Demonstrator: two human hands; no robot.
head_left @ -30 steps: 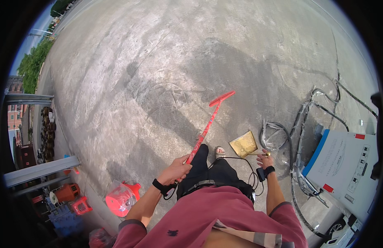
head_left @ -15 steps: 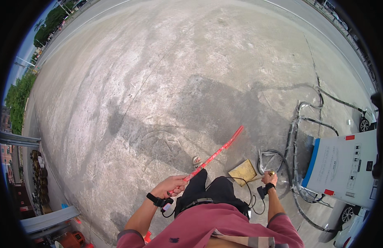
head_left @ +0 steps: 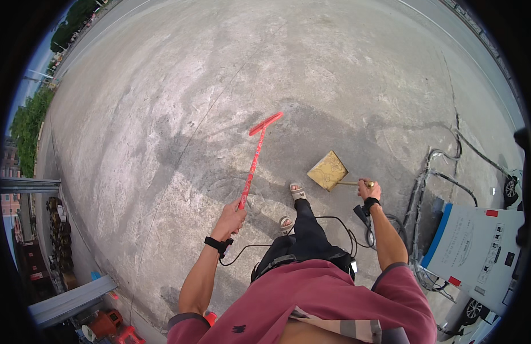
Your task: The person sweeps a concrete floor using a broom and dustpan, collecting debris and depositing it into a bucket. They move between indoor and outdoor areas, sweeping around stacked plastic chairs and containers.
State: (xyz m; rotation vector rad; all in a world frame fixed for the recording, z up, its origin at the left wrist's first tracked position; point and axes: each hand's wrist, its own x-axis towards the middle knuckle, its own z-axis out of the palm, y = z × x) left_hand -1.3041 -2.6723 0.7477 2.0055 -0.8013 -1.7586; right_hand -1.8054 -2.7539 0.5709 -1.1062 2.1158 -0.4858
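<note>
My left hand (head_left: 230,221) is closed around the handle of a red broom (head_left: 253,172) with a pale pattern on its stick. The stick reaches out in front of me, and the narrow red head is over the concrete; whether it touches cannot be told. At my right side, my right hand (head_left: 369,189) grips the end of a brass-coloured handle. That handle belongs to a yellow dustpan (head_left: 327,171) with a worn, square pan, held ahead of my feet on the right.
Dark hoses (head_left: 417,200) snake over the concrete (head_left: 191,86) on the right, beside a white and blue machine (head_left: 471,252). A thin black cable (head_left: 340,223) hangs across my front. Metal beams (head_left: 73,298) and an orange machine (head_left: 105,324) stand at the lower left.
The broom has swung from right to left and points further forward, its head now showing. The dustpan has moved forward with my right hand. One leg has stepped ahead.
</note>
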